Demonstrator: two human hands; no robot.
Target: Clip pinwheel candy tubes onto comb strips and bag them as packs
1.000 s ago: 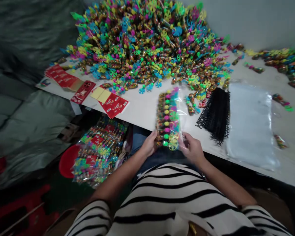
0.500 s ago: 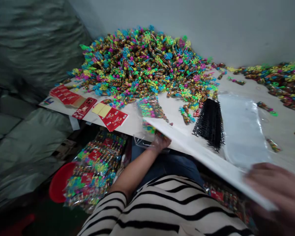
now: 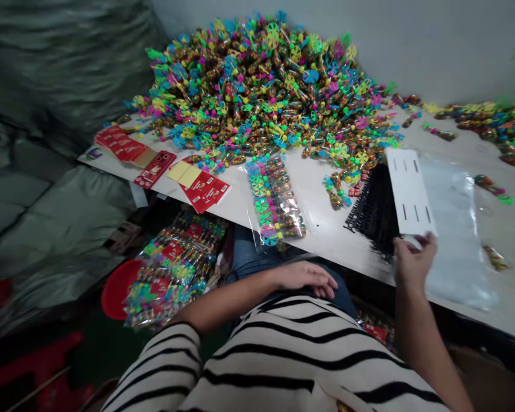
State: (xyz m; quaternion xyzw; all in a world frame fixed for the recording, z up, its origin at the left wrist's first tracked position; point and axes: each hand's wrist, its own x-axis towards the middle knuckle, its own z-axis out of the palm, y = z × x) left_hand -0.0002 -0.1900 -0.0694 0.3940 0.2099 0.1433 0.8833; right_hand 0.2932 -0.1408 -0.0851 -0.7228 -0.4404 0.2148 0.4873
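My right hand (image 3: 414, 266) pinches the lower end of a white slotted board (image 3: 412, 191), held above the table at the right. Under and beside the board lie black toothed plastic strips (image 3: 375, 206) and a stack of clear plastic bags (image 3: 452, 246). My left hand (image 3: 306, 277) hangs over my lap with its fingers loosely stretched, holding nothing. Beyond it, a clear bag (image 3: 278, 200) filled with a row of small bottle-like toys with coloured wheel tops lies on the table, its lower end past the front edge.
A big heap of the same toys (image 3: 257, 97) covers the back of the white table (image 3: 335, 234), with more at the right. Red printed cards (image 3: 206, 191) and a red phone-shaped item (image 3: 155, 169) lie left. Filled bags (image 3: 171, 274) are piled below, beside a red basin (image 3: 118, 289).
The white board has swung from over the front edge to upright over the black strips, in my right hand. My left hand has drawn back to my lap, away from the filled bag.
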